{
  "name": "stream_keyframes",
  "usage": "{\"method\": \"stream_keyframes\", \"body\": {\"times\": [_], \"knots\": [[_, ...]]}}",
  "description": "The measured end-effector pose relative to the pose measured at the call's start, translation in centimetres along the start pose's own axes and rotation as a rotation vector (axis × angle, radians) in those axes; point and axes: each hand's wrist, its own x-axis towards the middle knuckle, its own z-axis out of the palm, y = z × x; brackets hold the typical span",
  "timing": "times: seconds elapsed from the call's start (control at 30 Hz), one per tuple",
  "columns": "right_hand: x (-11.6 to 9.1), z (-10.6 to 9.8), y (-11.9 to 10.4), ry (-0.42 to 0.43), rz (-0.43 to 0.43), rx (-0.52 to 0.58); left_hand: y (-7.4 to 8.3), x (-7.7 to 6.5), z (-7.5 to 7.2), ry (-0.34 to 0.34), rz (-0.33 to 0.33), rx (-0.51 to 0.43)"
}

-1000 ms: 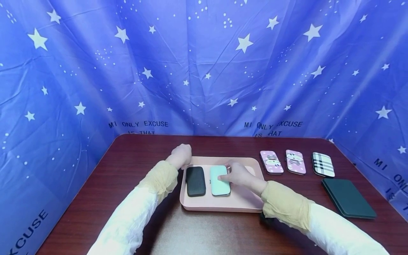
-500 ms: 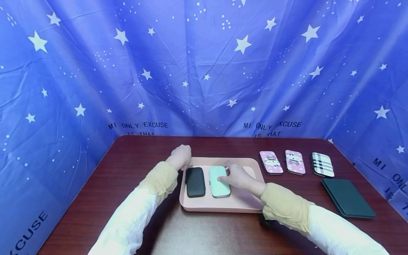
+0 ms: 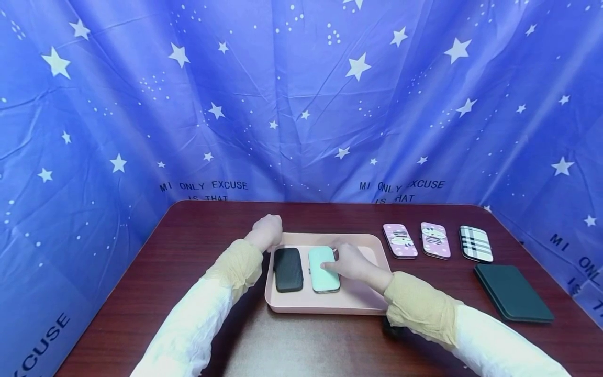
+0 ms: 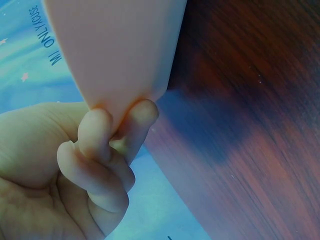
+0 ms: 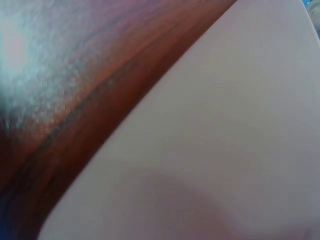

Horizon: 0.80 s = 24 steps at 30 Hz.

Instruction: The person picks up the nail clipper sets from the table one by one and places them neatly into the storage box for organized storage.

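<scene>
A shallow pink tray (image 3: pixel 325 309) lies on the table, with a ribbed black case (image 3: pixel 289 272) at its left. Right of that sits a mint-green flat case (image 3: pixel 323 281) with a small clasp on its left side. My left hand (image 3: pixel 267 230) grips the tray's far left corner. In the left wrist view, curled fingers (image 4: pixel 95 132) hold the tray's wall (image 4: pixel 125 50). My right hand (image 3: pixel 352 263) holds the mint-green case, thumb on its top and fingers at its right edge. Only the tray's outer wall (image 5: pixel 215 130) shows in the right wrist view; that hand is hidden there.
Two pink cat-patterned cases (image 3: pixel 400 241) and a plaid case (image 3: pixel 476 244) lie right of the tray. A larger dark green flat case (image 3: pixel 513 293) is nearer the right edge. A small black thing (image 3: pixel 394 330) shows partly beneath the right forearm. A blue star curtain (image 3: pixel 301 104) hangs behind.
The view shifts very slightly. Both hands, the tray and the cases stay essentially where they were.
</scene>
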Motion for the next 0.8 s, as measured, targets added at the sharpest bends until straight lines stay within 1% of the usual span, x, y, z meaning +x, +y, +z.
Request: {"method": "stream_keyframes", "body": {"times": [0.2, 0.57, 0.63, 0.8], "knots": [[-0.14, 0.07, 0.04, 0.010, -0.001, 0.023, -0.02, 0.13, 0.12, 0.007, -0.003, 0.003], [-0.16, 0.25, 0.20, 0.030, 0.018, -0.015, -0.13, 0.41, 0.35, 0.012, 0.002, -0.005], [-0.29, 0.14, 0.22, 0.022, 0.020, 0.002, -0.15, 0.43, 0.39, 0.013, 0.002, -0.007], [-0.56, -0.54, 0.24, -0.032, 0.036, 0.075, -0.17, 0.48, 0.44, 0.012, 0.001, -0.004]]}}
